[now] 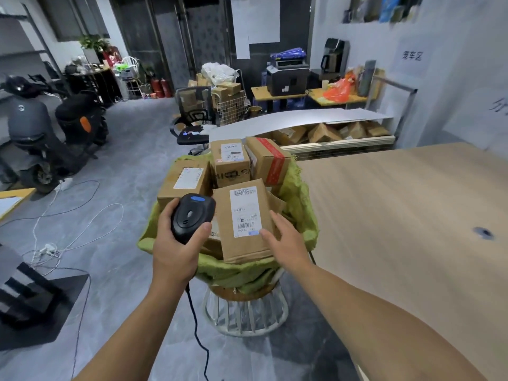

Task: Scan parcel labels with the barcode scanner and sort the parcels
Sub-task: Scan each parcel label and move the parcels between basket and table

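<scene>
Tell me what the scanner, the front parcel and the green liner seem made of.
Scanner: apparently moulded plastic, black, smooth with a soft sheen. Front parcel: brown cardboard, matte, folded edges showing. Green liner: likely coarse woven fabric, frayed and crumpled.

Matt brown cardboard parcels (242, 224), glossy black plastic scanner (192, 215), rough green cloth (302, 210), smooth wood-grain table (398, 215)

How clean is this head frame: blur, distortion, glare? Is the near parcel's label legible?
Head view: wide-angle distortion bows the table edge; the borders smear, worst at upper right; lighting is even, without harsh glare; the near parcel shows its barcode, but small print is soft; the scanner looks fairly sharp.
</scene>
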Demonstrator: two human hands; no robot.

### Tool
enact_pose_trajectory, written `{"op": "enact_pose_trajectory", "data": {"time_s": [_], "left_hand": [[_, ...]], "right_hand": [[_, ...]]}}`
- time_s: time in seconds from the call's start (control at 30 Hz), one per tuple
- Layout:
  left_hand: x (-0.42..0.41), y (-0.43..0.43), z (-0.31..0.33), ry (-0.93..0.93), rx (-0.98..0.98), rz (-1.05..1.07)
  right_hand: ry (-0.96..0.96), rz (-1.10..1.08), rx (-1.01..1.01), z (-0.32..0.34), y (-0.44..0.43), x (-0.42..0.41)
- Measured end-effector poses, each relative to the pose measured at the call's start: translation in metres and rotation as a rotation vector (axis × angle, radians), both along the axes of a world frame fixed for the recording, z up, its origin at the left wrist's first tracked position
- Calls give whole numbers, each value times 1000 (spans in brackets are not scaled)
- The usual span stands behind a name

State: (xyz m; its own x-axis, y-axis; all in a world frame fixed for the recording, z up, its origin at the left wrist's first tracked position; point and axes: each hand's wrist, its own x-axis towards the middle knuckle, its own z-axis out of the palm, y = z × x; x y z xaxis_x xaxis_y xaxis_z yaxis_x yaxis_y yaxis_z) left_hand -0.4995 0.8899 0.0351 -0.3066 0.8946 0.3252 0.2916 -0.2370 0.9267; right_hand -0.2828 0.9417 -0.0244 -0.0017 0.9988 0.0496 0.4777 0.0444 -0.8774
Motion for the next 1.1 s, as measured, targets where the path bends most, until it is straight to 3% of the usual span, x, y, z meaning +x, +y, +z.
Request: {"op": "enact_pose_trajectory", "data": {"time_s": [0.4,0.67,0.8,0.97,1.1], "left_hand": [[62,-83,-27,-150,-175,-556],[171,-167,-35,-84,-389,-1031],[219,-206,-47,-223,-605,-1319],[286,-258,-55,-107,-727,-1673],[338,-298,-68,27,-789,-1754]], "right_hand": [[234,-213,54,27,-186,6],[361,-665,96,19,-318,61],[409,-871,144,12,-376,96],[578,-1079,183,3,-463,143],[702,-1215,173,-19,-513,173]]}}
